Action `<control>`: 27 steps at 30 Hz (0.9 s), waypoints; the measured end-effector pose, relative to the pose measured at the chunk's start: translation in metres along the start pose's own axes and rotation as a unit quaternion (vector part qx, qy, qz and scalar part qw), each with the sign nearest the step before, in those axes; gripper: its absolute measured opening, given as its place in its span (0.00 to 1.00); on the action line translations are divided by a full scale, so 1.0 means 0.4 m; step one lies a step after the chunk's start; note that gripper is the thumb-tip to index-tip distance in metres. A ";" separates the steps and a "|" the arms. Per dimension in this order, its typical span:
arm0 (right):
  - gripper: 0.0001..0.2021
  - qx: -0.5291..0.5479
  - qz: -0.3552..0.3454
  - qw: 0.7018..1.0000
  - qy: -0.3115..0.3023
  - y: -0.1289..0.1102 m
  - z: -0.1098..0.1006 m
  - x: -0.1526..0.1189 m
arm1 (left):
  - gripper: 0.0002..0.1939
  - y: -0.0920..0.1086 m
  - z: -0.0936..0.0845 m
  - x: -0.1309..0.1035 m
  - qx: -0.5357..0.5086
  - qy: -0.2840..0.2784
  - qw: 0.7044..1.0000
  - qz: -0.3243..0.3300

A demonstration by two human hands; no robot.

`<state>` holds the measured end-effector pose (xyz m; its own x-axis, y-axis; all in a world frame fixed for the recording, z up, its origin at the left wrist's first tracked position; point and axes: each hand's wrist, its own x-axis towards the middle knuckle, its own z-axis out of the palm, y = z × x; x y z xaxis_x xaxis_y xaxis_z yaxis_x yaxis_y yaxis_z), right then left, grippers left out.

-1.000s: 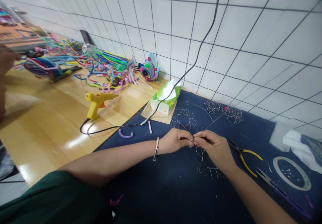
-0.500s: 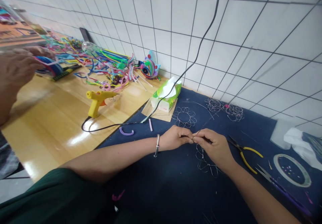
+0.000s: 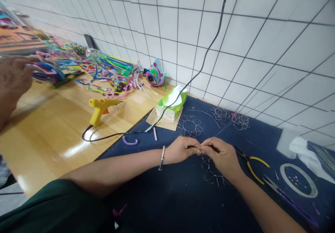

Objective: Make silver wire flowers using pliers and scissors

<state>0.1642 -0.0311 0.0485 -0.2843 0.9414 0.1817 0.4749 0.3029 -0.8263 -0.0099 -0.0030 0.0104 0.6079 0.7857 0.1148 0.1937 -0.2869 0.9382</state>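
My left hand (image 3: 184, 149) and my right hand (image 3: 221, 156) meet fingertip to fingertip over the dark blue mat, both pinching thin wire (image 3: 217, 134). Loose wire ends run up and right from the pinch toward the wall. From beneath my right hand hangs a looped wire flower shape (image 3: 213, 177), partly covered by the fingers. Behind my hands a finished-looking ring of wire petals (image 3: 190, 126) lies flat. Beyond it sits a tangle of wire flowers (image 3: 240, 121) with a pink spot. The exact spot where the wire is gripped is hidden by my fingertips.
Right of my hands lie yellow-handled pliers (image 3: 252, 165), purple-handled scissors (image 3: 290, 200) and a round dish (image 3: 282, 172) of beads. A tissue box (image 3: 172, 104), a yellow glue gun (image 3: 101, 109) with its cord, and colourful pipe cleaners (image 3: 104, 69) are leftward. Another person's hand (image 3: 14, 83) works far left.
My hands keep their pinch, and the wire ends have swung slightly above them. The whole view has shifted a little. At far left, the other person's hand has moved slightly.
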 end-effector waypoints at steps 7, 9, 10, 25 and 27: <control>0.07 0.133 0.095 0.986 -0.028 0.012 -0.014 0.005 | 0.11 0.032 -0.012 -0.015 -0.297 -0.089 0.941 -0.138; 0.08 0.152 0.109 0.982 -0.018 0.022 -0.011 0.008 | 0.11 0.031 -0.017 -0.016 -0.328 -0.099 0.927 -0.153; 0.08 0.159 0.113 0.981 -0.013 0.026 -0.010 0.009 | 0.12 0.030 -0.019 -0.015 -0.336 -0.103 0.923 -0.157; 0.10 0.151 0.107 0.983 -0.017 0.023 -0.001 0.009 | 0.13 0.019 -0.003 -0.026 -0.384 -0.097 0.897 -0.198; 0.09 0.156 0.107 0.982 -0.023 0.022 0.000 0.008 | 0.13 0.019 -0.001 -0.027 -0.387 -0.095 0.894 -0.205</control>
<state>0.1674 -0.0254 0.0419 -0.2465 0.9686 -0.0311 0.2508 0.0327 -0.9675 -0.0153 -0.0134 0.0163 0.7427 0.6092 -0.2781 -0.1167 0.5267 0.8420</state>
